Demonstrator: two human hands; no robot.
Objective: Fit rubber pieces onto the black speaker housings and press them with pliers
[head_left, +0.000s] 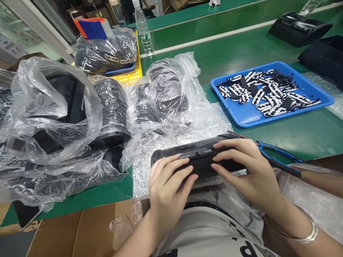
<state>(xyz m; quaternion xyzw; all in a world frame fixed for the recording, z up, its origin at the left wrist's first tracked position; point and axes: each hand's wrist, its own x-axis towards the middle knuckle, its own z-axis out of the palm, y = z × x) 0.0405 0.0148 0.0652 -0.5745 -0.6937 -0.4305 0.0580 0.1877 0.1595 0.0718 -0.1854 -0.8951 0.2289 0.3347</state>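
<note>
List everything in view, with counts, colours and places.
Cylindrical device: one, black, held in both hands.
Pliers: one pair, blue handles, right of the device.
Bubble wrap: one sheet, silver, under the device.
Bagged black items: at least four, clear plastic, left and ahead.
Tray: one, blue, far right.
Straps: many, black and white, in the tray.
Water bottle: one, clear, far side of the bench.
Left hand: one, bare, on the device's left end.
Right hand: one, bare, on the device's right end.
</note>
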